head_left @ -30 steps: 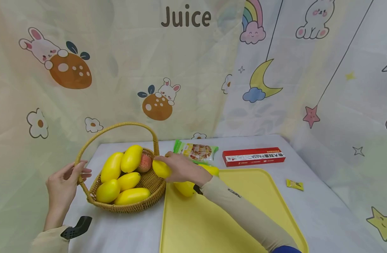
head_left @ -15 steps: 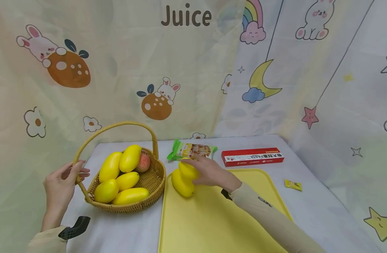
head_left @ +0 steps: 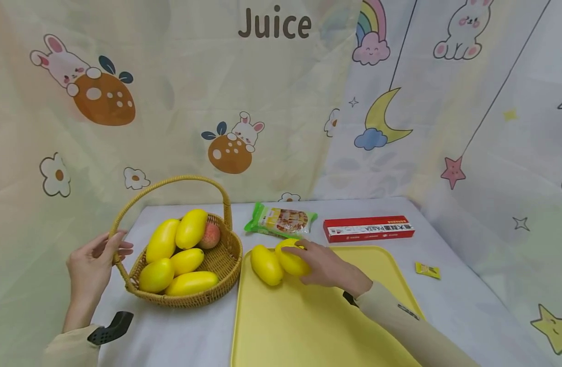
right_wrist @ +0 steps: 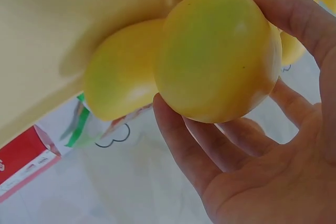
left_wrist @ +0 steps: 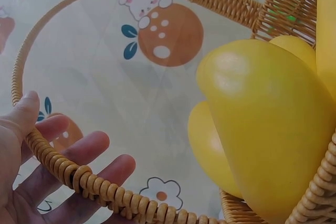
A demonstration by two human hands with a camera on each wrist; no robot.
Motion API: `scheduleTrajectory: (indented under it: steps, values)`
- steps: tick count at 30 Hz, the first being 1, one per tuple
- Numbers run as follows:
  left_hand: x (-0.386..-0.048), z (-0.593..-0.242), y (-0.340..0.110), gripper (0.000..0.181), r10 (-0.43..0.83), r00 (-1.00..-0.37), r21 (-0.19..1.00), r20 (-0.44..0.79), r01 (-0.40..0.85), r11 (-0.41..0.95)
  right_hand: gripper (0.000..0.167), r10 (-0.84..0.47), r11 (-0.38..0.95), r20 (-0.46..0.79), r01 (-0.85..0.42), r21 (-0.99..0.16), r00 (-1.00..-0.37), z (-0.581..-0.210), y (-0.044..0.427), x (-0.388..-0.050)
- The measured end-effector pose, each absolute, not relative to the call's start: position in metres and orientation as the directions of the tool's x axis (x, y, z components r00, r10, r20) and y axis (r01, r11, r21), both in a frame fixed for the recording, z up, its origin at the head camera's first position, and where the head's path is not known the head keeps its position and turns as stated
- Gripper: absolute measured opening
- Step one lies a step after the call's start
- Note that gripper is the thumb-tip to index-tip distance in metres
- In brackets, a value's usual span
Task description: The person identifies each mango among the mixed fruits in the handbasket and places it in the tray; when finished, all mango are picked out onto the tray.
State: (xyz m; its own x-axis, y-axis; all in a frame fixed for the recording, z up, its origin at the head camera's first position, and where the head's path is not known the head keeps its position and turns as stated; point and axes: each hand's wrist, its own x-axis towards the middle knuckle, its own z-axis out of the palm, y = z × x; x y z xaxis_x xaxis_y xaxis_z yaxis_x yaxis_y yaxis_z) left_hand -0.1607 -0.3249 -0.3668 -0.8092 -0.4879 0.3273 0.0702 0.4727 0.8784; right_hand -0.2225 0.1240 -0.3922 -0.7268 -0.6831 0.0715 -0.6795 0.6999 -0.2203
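Backdrop: cartoon-printed curtain (head_left: 180,92) behind a white-clothed table (head_left: 161,331).
Progress: apparently partway; 2 other mangoes (right_wrist: 123,72) lie on the tray (head_left: 299,321), the held one looks not yet let go, and 6 fruits sit in the basket (head_left: 189,300).
Basket: woven wicker, rounded, its ribbed handle (head_left: 189,178) arching high; inside, 5 smooth, oval yellow fruits (head_left: 192,284) and 1 matte, reddish peach (head_left: 210,235).
Tray: flat, yellow, round-cornered, just right of the basket.
Right hand (head_left: 327,265): right of the basket, above the tray, thumb and fingertips clamped on 1 glossy mango (right_wrist: 215,56).
Left hand (head_left: 88,260): at the basket's left, loosely round the handle, fingers apart.
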Motion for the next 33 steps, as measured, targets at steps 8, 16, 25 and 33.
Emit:
scheduleTrajectory:
  steps: [8, 16, 25, 33]
  values:
    - [-0.161, -0.365, -0.324, 0.038, -0.498, -0.805, 0.880, 0.323, 0.061, 0.472, 0.070, -0.686, 0.699, 0.068, -0.682, -0.215, -0.725, -0.403, 0.128, -0.218]
    - [-0.160, -0.365, -0.324, 0.039, -0.497, -0.806, 0.880, 0.322, 0.062, 0.471, 0.070, -0.690, 0.693, 0.057, -0.682, -0.234, -0.721, -0.415, 0.129, -0.218]
    - [-0.160, -0.364, -0.323, 0.038, -0.503, -0.804, 0.884, 0.318, 0.060, 0.463, 0.070, -0.721, 0.676, 0.036, -0.714, -0.182, -0.692, -0.424, 0.126, -0.220]
    - [-0.160, -0.365, -0.323, 0.037, -0.498, -0.805, 0.885, 0.321, 0.068, 0.461, 0.074, -0.743, 0.660, 0.028, -0.740, -0.134, -0.668, -0.433, 0.121, -0.220]
